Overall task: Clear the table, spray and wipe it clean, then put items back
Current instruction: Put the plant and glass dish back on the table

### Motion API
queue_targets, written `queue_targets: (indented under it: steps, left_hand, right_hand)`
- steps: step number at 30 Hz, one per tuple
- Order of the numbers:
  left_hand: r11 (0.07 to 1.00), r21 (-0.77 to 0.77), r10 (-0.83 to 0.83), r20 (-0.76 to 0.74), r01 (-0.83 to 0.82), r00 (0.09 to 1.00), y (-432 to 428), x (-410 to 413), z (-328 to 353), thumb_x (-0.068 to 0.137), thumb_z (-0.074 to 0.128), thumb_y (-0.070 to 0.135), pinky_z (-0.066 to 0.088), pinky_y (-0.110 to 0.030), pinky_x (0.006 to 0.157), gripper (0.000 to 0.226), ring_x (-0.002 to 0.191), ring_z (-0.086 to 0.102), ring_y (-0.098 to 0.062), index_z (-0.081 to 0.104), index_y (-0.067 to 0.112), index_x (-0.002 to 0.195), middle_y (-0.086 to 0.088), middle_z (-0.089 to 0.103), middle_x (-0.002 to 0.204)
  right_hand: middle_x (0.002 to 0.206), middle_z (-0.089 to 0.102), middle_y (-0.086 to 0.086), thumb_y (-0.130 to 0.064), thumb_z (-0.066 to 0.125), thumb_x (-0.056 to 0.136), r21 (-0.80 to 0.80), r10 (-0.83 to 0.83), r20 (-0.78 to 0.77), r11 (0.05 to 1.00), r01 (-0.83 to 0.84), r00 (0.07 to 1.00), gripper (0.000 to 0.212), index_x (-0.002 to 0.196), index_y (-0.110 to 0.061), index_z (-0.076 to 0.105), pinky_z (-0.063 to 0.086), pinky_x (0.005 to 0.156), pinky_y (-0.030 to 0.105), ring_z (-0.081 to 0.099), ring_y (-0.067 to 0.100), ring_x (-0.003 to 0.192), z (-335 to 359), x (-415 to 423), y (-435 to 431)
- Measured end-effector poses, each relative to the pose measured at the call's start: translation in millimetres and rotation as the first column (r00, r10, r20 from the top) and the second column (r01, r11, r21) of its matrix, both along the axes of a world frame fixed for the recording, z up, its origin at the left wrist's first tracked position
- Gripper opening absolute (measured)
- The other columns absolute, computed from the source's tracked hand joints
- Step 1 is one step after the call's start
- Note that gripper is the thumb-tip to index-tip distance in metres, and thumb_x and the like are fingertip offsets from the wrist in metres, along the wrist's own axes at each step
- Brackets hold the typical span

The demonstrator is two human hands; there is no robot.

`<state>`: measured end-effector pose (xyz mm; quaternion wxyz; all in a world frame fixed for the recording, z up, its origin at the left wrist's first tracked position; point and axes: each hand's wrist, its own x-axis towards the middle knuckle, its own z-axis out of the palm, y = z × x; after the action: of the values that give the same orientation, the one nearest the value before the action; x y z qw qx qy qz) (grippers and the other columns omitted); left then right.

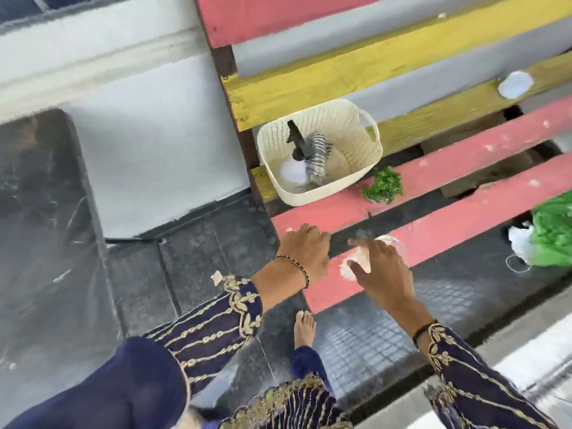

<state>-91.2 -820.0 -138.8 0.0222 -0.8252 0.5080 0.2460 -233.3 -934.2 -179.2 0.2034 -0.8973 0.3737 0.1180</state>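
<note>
A slatted table of pink and yellow planks fills the upper right. On its near left corner stands a cream plastic basket holding a white spray bottle with a black trigger and a striped cloth. My left hand rests flat on the nearest corner, fingers apart, holding nothing. My right hand hovers blurred over a pale clear plastic scrap on the front plank; whether it grips the scrap is unclear.
A bunch of green herbs lies beside the basket. A green plastic bag with white plastic sits at the right edge. A white round lid lies on a far plank. A white wall and dark stone floor are left; my bare foot stands below the table.
</note>
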Motion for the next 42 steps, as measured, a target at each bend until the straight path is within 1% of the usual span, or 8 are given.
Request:
queue_targets:
  steps: [5,10,14,19,21,31,35,42]
  left_hand:
    - [0.987,-0.146,-0.067,0.011,0.067,0.998,-93,-5,-51,0.089,0.058,0.014,0.049,-0.044,0.089,0.065,0.135,0.031,-0.032,0.032,0.025,0.147,-0.014,0.024,0.153]
    - [0.969,-0.225,-0.097,0.056,0.107,0.994,-171,2,-86,0.08,0.061,-0.01,0.053,-0.041,0.085,0.095,0.124,0.046,-0.037,0.019,0.038,0.151,-0.02,0.004,0.16]
    - [0.959,-0.233,-0.145,0.092,0.163,0.985,-208,10,-108,0.082,0.056,-0.014,0.045,-0.045,0.103,0.08,0.132,0.039,-0.042,0.035,0.028,0.146,-0.024,0.012,0.157]
    - [0.936,-0.319,-0.139,0.053,0.148,0.989,-223,16,-106,0.073,0.07,-0.011,0.06,-0.041,0.063,0.03,0.072,0.066,-0.034,0.068,0.003,0.1,-0.022,0.059,0.11]
    - [0.937,-0.304,-0.163,0.051,0.171,0.985,-222,17,-96,0.082,0.062,-0.007,0.059,-0.04,0.073,0.023,0.082,0.068,-0.032,0.067,-0.001,0.104,-0.022,0.056,0.118]
    - [0.956,-0.252,-0.139,0.06,0.149,0.989,-99,5,-19,0.09,0.055,-0.005,0.058,-0.028,0.075,0.035,0.092,0.066,-0.022,0.057,0.006,0.124,-0.014,0.038,0.143]
    - [0.963,-0.265,-0.031,0.083,0.052,0.996,-21,14,38,0.086,0.067,0.006,0.055,-0.037,0.081,0.034,0.097,0.066,-0.03,0.057,0.005,0.118,-0.014,0.041,0.138]
    - [0.92,-0.375,0.191,0.185,-0.111,0.964,147,36,156,0.092,0.055,0.002,0.051,-0.035,0.089,0.04,0.109,0.062,-0.029,0.052,0.01,0.132,-0.009,0.04,0.142]
  right_hand:
    - [0.164,0.019,0.011,-0.058,0.073,0.081,0.047,-0.042,-0.223,0.997,0.053,0.974,0.088,0.152,-0.029,0.03,0.036,0.11,0.06,0.024,0.042,0.146,-58,-19,-73]
    - [0.167,-0.002,0.007,-0.054,0.081,0.074,0.136,0.075,-0.321,0.99,-0.032,0.944,0.109,0.156,-0.047,0.01,0.044,0.103,0.061,0.011,0.043,0.149,-92,-21,-104]
    - [0.158,0.008,0.006,-0.043,0.084,0.072,0.122,0.122,-0.333,0.989,-0.086,0.935,0.106,0.156,-0.041,0.019,0.055,0.09,0.051,0.018,0.038,0.14,-106,-17,-110]
    - [0.146,0.02,0.008,-0.036,0.082,0.071,0.105,0.132,-0.32,0.989,-0.103,0.938,0.098,0.152,-0.032,0.027,0.053,0.091,0.052,0.029,0.033,0.13,-107,-12,-109]
    - [0.142,0.023,0.007,-0.038,0.083,0.069,0.115,0.134,-0.304,0.988,-0.103,0.943,0.098,0.15,-0.032,0.029,0.054,0.091,0.051,0.031,0.031,0.127,-102,-11,-107]
    - [0.144,0.027,0.007,-0.042,0.083,0.068,0.033,0.218,-0.246,0.976,-0.217,0.944,0.102,0.152,-0.036,0.025,0.054,0.087,0.046,0.033,0.03,0.128,-21,1,-38]
    - [0.145,0.027,0.006,-0.043,0.084,0.066,-0.012,0.272,-0.2,0.96,-0.28,0.941,0.102,0.151,-0.038,0.028,0.055,0.087,0.049,0.034,0.034,0.13,36,16,20]
    - [0.146,0.027,0.008,-0.04,0.083,0.067,-0.11,0.435,-0.123,0.887,-0.448,0.892,0.105,0.153,-0.037,0.023,0.054,0.09,0.051,0.03,0.038,0.132,145,64,154]
